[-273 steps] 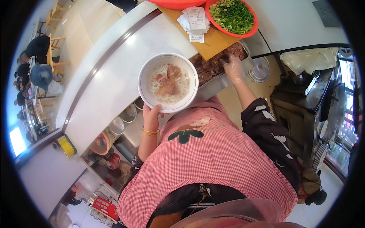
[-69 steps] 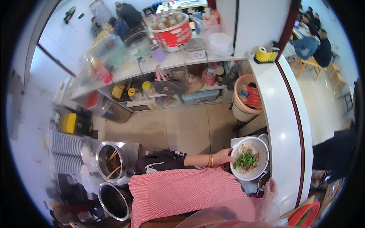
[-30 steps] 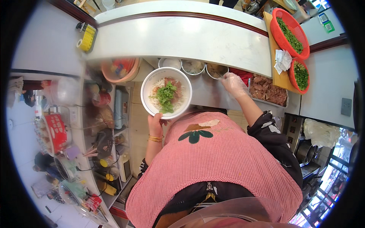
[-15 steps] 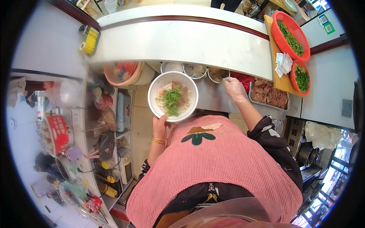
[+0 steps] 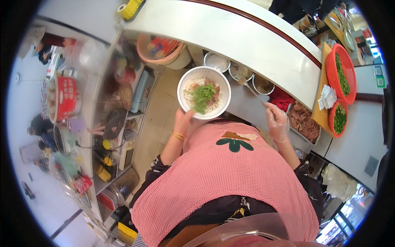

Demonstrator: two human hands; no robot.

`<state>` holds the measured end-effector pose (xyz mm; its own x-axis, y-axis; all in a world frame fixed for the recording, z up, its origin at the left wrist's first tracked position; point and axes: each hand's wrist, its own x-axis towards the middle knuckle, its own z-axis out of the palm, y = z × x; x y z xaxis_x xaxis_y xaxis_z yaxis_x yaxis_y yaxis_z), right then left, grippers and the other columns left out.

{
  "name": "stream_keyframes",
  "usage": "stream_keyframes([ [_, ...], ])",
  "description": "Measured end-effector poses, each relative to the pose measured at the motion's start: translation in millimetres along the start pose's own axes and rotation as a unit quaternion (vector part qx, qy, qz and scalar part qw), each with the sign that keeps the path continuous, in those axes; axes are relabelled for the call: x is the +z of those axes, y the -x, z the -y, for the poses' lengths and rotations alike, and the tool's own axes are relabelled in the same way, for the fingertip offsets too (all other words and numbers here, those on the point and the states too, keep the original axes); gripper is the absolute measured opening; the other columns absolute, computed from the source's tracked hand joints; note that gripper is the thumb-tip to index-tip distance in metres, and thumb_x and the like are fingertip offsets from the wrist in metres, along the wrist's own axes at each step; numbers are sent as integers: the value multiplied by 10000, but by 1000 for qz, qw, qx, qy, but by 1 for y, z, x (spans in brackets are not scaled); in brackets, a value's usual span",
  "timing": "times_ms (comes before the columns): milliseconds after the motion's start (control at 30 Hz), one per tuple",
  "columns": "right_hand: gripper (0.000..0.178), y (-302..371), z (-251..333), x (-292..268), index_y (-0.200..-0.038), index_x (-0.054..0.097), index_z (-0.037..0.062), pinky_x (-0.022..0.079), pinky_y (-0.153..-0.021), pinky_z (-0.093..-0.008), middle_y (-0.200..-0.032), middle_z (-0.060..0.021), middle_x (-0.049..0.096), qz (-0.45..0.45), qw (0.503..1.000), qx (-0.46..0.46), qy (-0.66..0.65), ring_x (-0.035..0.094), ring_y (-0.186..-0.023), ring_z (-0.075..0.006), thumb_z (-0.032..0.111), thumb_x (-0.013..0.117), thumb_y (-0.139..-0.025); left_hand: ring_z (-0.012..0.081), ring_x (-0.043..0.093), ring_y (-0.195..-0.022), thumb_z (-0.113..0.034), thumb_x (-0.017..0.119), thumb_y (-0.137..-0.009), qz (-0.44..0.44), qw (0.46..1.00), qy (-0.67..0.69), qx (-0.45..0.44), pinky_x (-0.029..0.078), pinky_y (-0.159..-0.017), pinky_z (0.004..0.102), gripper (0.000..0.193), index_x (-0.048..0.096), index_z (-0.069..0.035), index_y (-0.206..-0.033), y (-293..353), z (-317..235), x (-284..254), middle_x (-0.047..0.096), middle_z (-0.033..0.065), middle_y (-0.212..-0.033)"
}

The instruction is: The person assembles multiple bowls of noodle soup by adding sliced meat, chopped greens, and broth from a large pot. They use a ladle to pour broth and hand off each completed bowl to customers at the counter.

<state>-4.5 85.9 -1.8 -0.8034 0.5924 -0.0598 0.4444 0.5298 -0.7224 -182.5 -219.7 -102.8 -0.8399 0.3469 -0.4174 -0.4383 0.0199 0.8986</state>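
- A long white counter (image 5: 255, 45) with a dark red edge stripe is running across the far side of a cramped food-stall kitchen, and a tiled floor is showing below it to the left.
- The left hand (image 5: 182, 120) is gripping the near rim of one white bowl (image 5: 203, 93), fingers curled under it and thumb on the edge; the bowl, filled with noodles, meat slices and chopped greens, is being held up in front of the counter, left of centre.
- The right hand (image 5: 276, 120), in a clear plastic glove, is pinching the handle of a metal spoon (image 5: 251, 89), fingers narrow around it.
- The spoon's far end is reaching toward three round steel condiment pots (image 5: 240, 72) sitting in a row under the counter edge, just right of the bowl.
- A steel tray of sliced meat (image 5: 303, 122) is lying right of the gloved hand.
- Two red baskets of chopped greens (image 5: 341, 74) are sitting on a wooden board at the far right, with paper slips beside them.
- A pink bucket (image 5: 162, 48) is standing far left of the bowl.
- Cluttered shelves (image 5: 103, 115) with bottles and jars are lining the left side; the person's pink checked apron (image 5: 222, 181) is hiding the near floor.
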Motion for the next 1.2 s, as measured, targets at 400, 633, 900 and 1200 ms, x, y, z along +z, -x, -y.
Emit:
stream_keyframes([
  [400,219,-132,1,122,-1019,689,112,519,-822,-477,-980,-171,701,55,992,-92,62,659,-941,-378,280,571,-943,215,657,-544,-121,595,-823,-16,999,1,-34,427,-400,260,424,524,91,-1184,5,-11,-5,685,155,-863],
  [633,278,-150,30,150,-1028,698,98,515,-858,-486,-1000,-187,700,119,987,2,106,656,-997,-388,301,523,-954,207,654,-543,-119,584,-838,-38,999,8,-32,429,-402,253,405,530,89,-1182,10,1,-19,689,152,-865],
  [900,372,-138,37,95,-1087,734,108,503,-784,-337,-896,-105,717,128,987,92,-35,666,-839,-206,389,531,-953,181,647,-543,-135,616,-833,-24,998,30,-43,421,-403,248,412,531,69,-1181,5,-6,-15,686,135,-876],
  [1200,288,-98,27,70,-1092,723,95,520,-812,-372,-982,-127,724,66,994,-83,-15,687,-916,-291,307,572,-967,199,655,-534,-97,595,-823,-33,998,16,-46,437,-402,247,413,515,81,-1188,-9,-17,-6,690,162,-875],
])
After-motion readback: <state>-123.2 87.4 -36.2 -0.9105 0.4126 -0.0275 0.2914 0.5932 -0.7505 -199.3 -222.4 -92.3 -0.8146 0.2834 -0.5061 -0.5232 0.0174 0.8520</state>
